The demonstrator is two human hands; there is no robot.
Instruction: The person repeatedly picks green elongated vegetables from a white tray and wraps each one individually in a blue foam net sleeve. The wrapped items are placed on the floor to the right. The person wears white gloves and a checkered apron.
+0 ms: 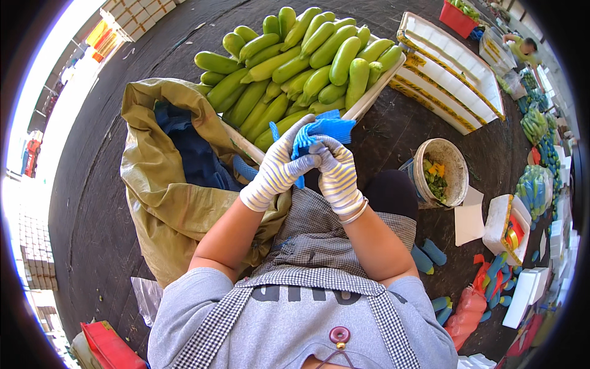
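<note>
Both hands wear striped knit gloves and meet in front of the body. My left hand [283, 163] and my right hand [335, 173] grip a blue mesh sleeve [329, 131], its edge bunched between the fingers. Just beyond them, green zucchini [276, 74] lie heaped in a wide pale container [375, 90]. An olive woven sack [161, 203] stands open at the left, with dark blue netting [198, 147] inside. Another piece of blue mesh [244, 168] hangs by the left wrist.
Foam boxes [451, 69] with yellow tape stand at upper right. A bucket [441, 173] holding plant scraps is right of the knees. Netted zucchini [428, 256], a foam box of tape rolls [507, 228] and a red mesh bag [466, 313] lie farther right. Another person [525, 50] is at far upper right.
</note>
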